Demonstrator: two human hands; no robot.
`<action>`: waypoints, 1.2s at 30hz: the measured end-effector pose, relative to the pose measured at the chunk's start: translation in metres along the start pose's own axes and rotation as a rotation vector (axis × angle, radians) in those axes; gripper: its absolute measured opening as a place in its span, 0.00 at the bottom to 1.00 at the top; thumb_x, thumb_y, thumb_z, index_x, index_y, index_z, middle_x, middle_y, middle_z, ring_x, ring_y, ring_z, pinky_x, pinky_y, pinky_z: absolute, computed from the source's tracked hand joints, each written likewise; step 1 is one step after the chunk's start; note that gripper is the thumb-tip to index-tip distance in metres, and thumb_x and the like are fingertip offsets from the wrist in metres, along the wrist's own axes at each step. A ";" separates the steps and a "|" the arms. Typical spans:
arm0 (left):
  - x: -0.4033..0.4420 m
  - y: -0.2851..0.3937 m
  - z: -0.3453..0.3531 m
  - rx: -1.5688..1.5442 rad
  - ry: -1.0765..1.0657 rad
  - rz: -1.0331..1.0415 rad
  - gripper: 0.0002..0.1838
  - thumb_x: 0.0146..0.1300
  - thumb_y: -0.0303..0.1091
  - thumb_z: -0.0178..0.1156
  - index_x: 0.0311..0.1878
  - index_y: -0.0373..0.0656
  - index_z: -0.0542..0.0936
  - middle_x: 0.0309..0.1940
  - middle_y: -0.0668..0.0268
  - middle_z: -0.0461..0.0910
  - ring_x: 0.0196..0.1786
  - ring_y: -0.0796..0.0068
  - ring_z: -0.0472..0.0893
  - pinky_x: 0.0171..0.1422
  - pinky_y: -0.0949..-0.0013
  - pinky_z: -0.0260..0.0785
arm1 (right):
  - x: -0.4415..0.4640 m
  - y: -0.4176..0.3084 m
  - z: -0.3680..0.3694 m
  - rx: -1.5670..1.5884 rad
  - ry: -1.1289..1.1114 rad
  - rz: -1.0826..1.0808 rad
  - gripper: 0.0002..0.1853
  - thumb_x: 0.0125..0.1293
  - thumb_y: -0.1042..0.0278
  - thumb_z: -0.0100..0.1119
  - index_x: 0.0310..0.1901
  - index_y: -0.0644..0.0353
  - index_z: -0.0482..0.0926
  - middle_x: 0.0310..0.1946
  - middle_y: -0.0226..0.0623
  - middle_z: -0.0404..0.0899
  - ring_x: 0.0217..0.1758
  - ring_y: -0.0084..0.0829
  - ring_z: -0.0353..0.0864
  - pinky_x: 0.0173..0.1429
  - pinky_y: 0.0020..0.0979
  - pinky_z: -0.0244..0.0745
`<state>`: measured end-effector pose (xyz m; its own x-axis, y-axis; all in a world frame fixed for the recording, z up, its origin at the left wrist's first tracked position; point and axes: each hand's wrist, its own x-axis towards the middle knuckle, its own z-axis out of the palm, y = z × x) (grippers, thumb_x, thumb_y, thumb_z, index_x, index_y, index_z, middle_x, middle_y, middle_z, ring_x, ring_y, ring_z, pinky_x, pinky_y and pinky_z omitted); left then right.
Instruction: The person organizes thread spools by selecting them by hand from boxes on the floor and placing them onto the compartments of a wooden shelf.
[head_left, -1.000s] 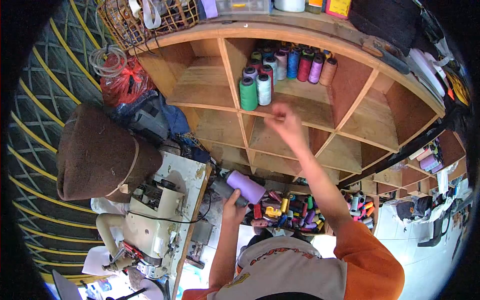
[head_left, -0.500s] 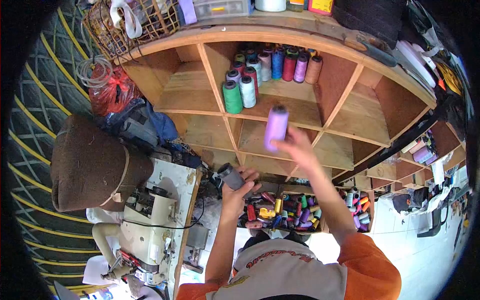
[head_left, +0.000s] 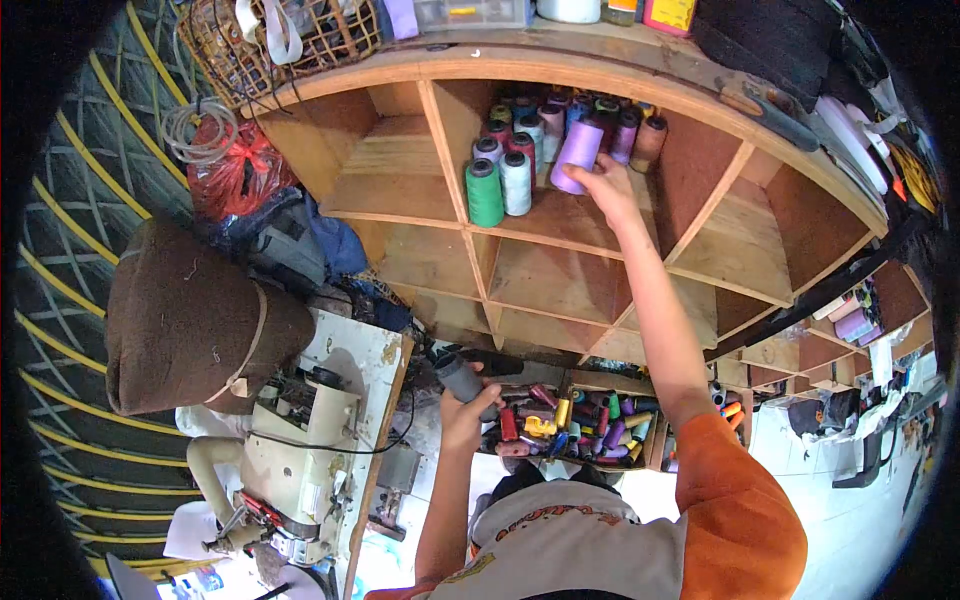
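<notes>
My right hand [head_left: 608, 190] grips a light purple thread spool [head_left: 577, 158] by its lower part, tilted, inside the upper middle compartment of the wooden shelf [head_left: 560, 70]. Around it stand several upright spools: a green spool [head_left: 484, 195] and a pale blue spool [head_left: 516, 185] at the front left, a brown spool [head_left: 649, 145] to the right. Lower down, my left hand [head_left: 468, 408] is wrapped round a dark grey thread spool [head_left: 459, 378], held above the floor. Beside that hand, boxes [head_left: 652, 440] of mixed loose spools [head_left: 600, 420] rest low down.
A sewing machine [head_left: 310, 450] on a worktable [head_left: 350, 360] stands at the left, near a brown cloth-covered bundle [head_left: 200, 320]. On the shelf top sit a wicker basket [head_left: 290, 40] and a pair of scissors or similar dark-handled tool [head_left: 757, 110]. A red plastic bag [head_left: 235, 165] lies left of the shelf.
My right hand has moved up and forward with the purple spool, from in front of the shelf into the upper middle compartment. My left hand keeps the grey spool, slightly lower.
</notes>
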<state>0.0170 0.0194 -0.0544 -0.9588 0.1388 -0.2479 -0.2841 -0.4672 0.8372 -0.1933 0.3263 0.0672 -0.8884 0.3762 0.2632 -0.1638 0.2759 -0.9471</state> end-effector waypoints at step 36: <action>0.058 0.051 0.089 1.038 -0.585 -0.080 0.23 0.52 0.31 0.69 0.51 0.37 0.74 0.32 0.66 0.80 0.29 0.79 0.79 0.29 0.76 0.70 | -0.192 -0.045 -0.029 -0.705 -0.759 -0.678 0.28 0.52 0.70 0.62 0.58 0.50 0.71 0.58 0.36 0.70 0.65 0.37 0.64 0.68 0.44 0.58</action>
<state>-0.0531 0.0810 0.0169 -0.7164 0.6376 -0.2831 0.0508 0.4524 0.8903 -0.0031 0.2677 0.0649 -0.7764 -0.5712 0.2663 -0.6298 0.7192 -0.2934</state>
